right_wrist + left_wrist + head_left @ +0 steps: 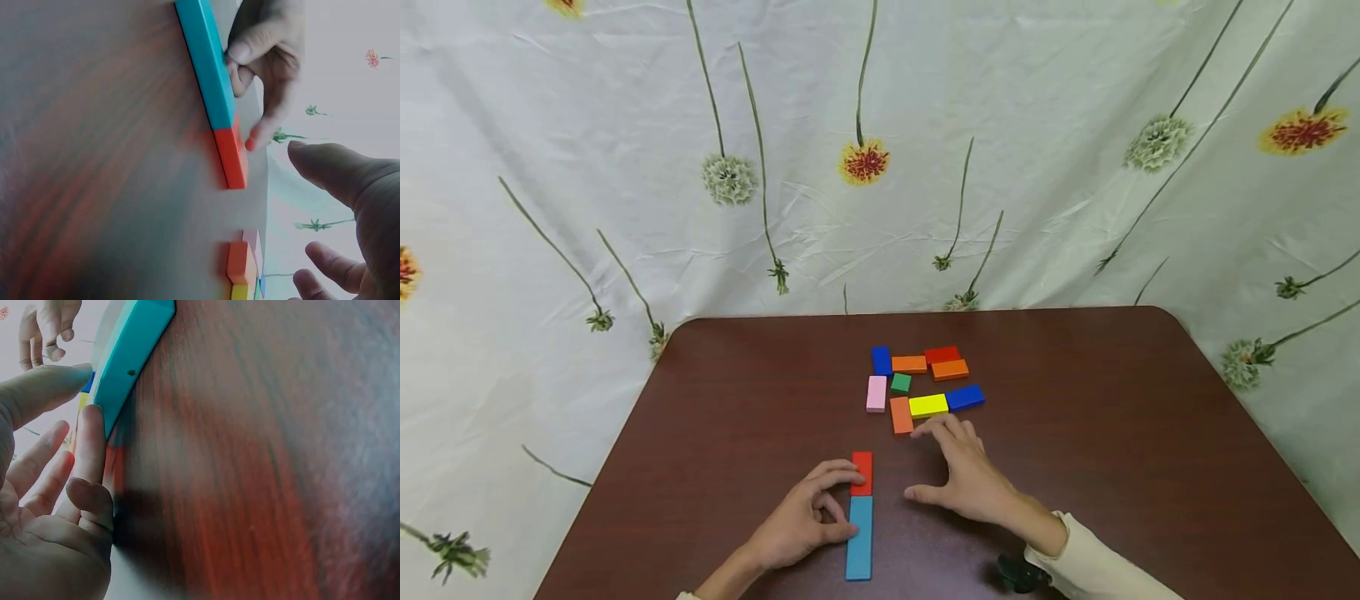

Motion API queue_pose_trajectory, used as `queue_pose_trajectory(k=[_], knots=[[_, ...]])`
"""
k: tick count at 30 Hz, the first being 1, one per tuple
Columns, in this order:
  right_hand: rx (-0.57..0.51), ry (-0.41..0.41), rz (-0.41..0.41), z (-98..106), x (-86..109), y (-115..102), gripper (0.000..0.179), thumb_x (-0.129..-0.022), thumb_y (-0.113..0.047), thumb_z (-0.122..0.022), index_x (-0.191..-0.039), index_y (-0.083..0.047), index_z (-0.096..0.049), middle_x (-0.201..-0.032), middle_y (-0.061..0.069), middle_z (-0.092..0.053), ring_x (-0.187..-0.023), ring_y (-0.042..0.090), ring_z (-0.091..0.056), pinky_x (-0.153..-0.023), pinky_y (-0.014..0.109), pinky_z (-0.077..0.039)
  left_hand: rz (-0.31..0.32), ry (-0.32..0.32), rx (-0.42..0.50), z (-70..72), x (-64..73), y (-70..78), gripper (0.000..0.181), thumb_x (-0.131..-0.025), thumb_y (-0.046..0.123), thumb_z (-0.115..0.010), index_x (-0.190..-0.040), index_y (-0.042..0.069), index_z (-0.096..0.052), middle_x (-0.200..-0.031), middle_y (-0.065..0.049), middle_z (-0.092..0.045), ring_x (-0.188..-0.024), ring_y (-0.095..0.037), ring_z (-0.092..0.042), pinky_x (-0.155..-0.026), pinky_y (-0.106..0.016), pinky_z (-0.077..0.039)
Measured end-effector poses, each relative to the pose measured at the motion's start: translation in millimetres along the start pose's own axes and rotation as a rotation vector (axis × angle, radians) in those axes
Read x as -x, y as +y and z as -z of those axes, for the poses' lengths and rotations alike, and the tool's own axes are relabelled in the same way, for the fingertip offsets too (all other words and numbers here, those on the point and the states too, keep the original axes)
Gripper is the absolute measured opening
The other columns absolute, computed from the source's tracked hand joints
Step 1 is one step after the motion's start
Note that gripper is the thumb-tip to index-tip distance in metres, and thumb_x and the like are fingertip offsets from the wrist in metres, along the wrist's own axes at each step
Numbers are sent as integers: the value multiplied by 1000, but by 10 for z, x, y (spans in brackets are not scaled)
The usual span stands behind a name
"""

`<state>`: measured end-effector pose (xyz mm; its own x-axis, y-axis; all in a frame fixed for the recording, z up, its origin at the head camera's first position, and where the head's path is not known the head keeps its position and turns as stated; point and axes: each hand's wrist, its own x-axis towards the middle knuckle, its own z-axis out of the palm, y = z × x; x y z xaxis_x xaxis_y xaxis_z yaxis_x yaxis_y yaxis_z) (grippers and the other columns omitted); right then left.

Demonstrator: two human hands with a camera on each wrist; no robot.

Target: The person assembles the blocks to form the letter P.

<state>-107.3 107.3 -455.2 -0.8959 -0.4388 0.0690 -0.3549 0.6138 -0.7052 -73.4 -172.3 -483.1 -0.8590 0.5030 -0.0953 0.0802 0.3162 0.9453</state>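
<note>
A long light-blue block [859, 542] lies on the table end to end with a short red block [862, 473]. My left hand [805, 518] is beside them, its thumb at the left edge of the light-blue block and a fingertip on the red one. In the right wrist view the red block [231, 156] lines up with the light-blue block [206, 62]. My right hand [966, 475] holds nothing; thumb and fingers are spread, with the fingertips close to an orange block [902, 415] and a yellow block [928, 406].
Farther back lie a pink block [876, 394], a small green block [901, 383], two blue blocks, a red block [942, 355] and more orange ones. A dark object [1022, 575] sits by the right sleeve. Behind the brown table [760, 383] hangs a flowered cloth [925, 83].
</note>
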Motion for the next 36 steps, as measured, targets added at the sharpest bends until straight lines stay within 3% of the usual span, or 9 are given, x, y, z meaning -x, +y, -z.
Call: queue_pose_trajectory(k=[1,3,8,13,19,28,36], knots=[[6,5,-1,10,-16,10,67,-75,-37,-88,-128,-12,-56,-127,5,-49,-110,21,-38,-86,43,-34,4,1,-6,-4,1,1,53,-85,13,-80,-133,7,-59,-148,-17,-39,-85,1,-61,-57,-17,-46],[12,10,-4,32,-49,26,67,-75,-38,-88,-127,-11,-56,-127,6,-50,-112,23,-38,-90,48,-37,15,-2,-8,-14,4,-2,54,-85,13,-80,-134,7,-59,-149,-18,-39,-69,-5,-61,-56,-16,-45],[14,22,-2,87,-147,60,65,-76,-36,-87,-128,-10,-57,-128,5,-53,-117,25,-40,-95,56,-39,26,14,-36,-38,21,-14,53,-85,14,-80,-133,9,-60,-149,-16,-40,-67,-5,-57,-55,-17,-43],[25,41,25,133,-245,87,61,-77,-33,-87,-127,-12,-60,-129,4,-57,-112,23,-41,-90,48,-38,8,23,-40,-51,28,-22,51,-85,12,-80,-132,8,-61,-148,-16,-41,-66,-4,-57,-53,-17,-42],[54,53,82,150,-393,132,49,-79,-27,-86,-120,-11,-65,-127,5,-63,-113,26,-48,-93,50,-39,-1,29,-43,-63,29,-15,50,-85,11,-80,-131,6,-61,-149,-15,-41,-69,-5,-58,-54,-17,-44],[3,-3,50,125,-626,188,38,-82,-21,-84,-115,-11,-67,-125,7,-65,-107,28,-49,-88,41,-40,5,27,-28,-58,59,-24,49,-85,11,-80,-130,3,-61,-148,-16,-41,-70,-6,-58,-56,-18,-44],[0,-45,64,134,-775,270,31,-83,-17,-83,-110,-7,-69,-123,10,-66,-111,34,-56,-97,48,-38,-7,28,-20,-64,25,-30,49,-84,11,-81,-129,5,-62,-148,-15,-41,-71,-6,-59,-54,-18,-43]])
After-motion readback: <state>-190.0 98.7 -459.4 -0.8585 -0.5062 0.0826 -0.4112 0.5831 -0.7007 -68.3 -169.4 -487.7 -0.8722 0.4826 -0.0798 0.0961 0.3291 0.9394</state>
